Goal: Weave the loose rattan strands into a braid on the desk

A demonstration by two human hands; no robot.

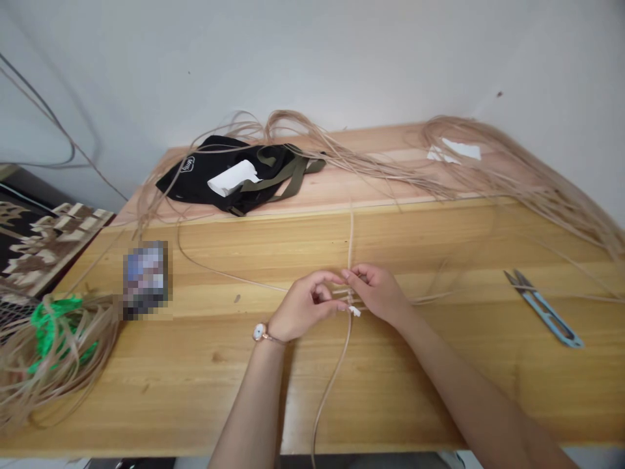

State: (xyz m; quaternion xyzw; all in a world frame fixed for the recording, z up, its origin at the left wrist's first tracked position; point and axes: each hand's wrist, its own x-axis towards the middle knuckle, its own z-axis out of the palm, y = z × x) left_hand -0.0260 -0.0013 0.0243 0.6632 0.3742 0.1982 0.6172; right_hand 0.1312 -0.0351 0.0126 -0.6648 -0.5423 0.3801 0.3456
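Near the middle of the wooden table, my left hand [303, 303], a watch on its wrist, pinches a small crossing of tan rattan strands [351, 234]. My right hand [379, 291] meets it from the other side, thumb and fingers closed on the same strands close to the left fingertips. One long strand stands out toward the wall above the hands, and a strand curves down past the table's front edge. Others stretch to the left and right. A small white piece [355, 311] shows just below the fingers; the crossing itself is partly hidden by them.
Blue thread snips [551, 312] lie at the right. Behind are a black bag [195, 179] with a white roll [229, 179] and loose rattan bundles [527, 176]. A rattan coil with green wrapping [58, 332] sits left, near a blurred-out object [145, 279].
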